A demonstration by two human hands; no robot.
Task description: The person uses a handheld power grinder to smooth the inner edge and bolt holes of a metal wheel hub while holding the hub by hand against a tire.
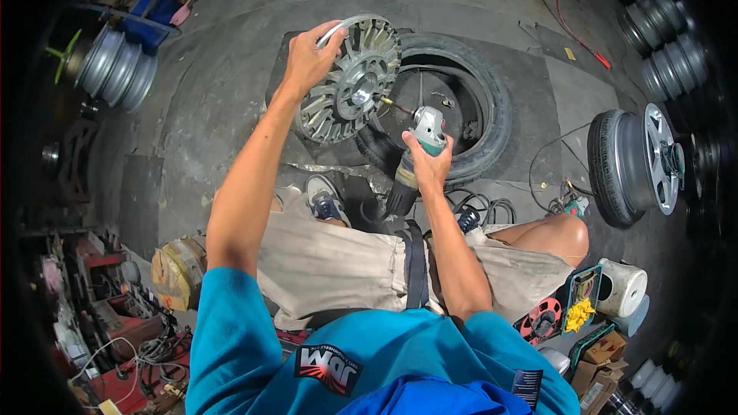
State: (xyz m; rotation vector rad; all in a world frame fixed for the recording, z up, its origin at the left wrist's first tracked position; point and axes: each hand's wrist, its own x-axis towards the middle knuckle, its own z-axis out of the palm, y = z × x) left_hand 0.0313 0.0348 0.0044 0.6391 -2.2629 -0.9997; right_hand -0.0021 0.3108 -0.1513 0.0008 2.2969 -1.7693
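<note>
My left hand [309,61] grips the rim of a silver multi-spoke wheel centre [355,86] and holds it tilted up on edge. In my right hand [429,164] is an angle grinder [428,124] with a grey head, a green body and a black rear end. A thin rod [396,104] runs from the grinder's head to the wheel, close to its hub hole. Whether the tip touches the metal cannot be made out. Behind and beneath the wheel a black tyre [492,111] lies flat on the floor.
A tyre with a silver rim [626,165] stands at the right. Stacked silver rims [673,61] line the far right, and more [115,69] stand far left. Cables [492,204] coil near my right foot. A red toolbox [123,319] sits lower left, a white bucket [624,288] lower right.
</note>
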